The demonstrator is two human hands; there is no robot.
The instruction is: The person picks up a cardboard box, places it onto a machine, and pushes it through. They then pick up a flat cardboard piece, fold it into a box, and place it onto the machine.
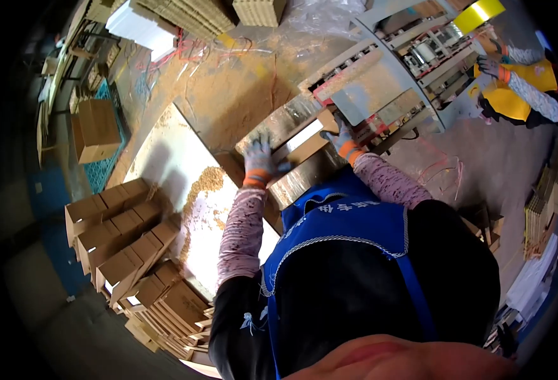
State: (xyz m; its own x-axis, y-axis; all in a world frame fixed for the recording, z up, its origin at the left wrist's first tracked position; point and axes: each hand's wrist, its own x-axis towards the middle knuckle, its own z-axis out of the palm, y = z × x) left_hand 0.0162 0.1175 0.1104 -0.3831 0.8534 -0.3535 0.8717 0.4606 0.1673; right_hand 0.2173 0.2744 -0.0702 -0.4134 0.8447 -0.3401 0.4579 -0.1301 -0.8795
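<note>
A long, narrow cardboard box (308, 145) with a white strip along its top lies between my two gloved hands. My left hand (260, 157), in a grey glove with an orange cuff, presses on the box's left end with its fingers spread. At the other end, my right hand (341, 135) rests against the box, fingers round its edge. Beneath and beside the box is a surface wrapped in shiny clear film (283, 121), in front of the packing machine (380, 82).
A white table (165, 149) strewn with brown crumbs stands at the left, next to stacked cartons (122, 229). Another open carton (96, 130) is farther left. A co-worker's gloved hand (494, 68) is beside the machine, near a yellow tape roll (479, 16).
</note>
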